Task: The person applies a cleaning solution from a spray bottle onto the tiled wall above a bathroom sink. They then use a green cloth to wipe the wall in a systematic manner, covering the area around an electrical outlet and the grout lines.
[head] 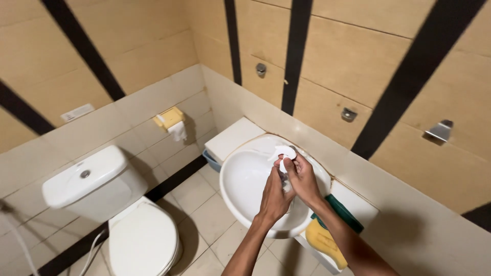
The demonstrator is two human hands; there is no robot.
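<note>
- both hands meet over the white wash basin [240, 179], fingers pointing up and away from the camera.
- the left hand [273, 197] is curled, its fingers closed around the lower part of a small white crumpled piece [283, 153]; something grey shows between the palms, too hidden to name.
- the right hand [303, 179] is also closed, thumb and fingertips pinching the same white piece from the right side.
- the white piece sticks out above both sets of fingertips, held over the back of the basin near its rim.
- a yellow cloth [322, 243] and a green item [345, 212] lie on the ledge just beside the right forearm.
- a white toilet [138, 235] with its lid down stands well apart to the left, its cistern [89, 181] against the tiled wall.
- a yellow paper holder [171, 118] with white paper hangs on the wall above.
</note>
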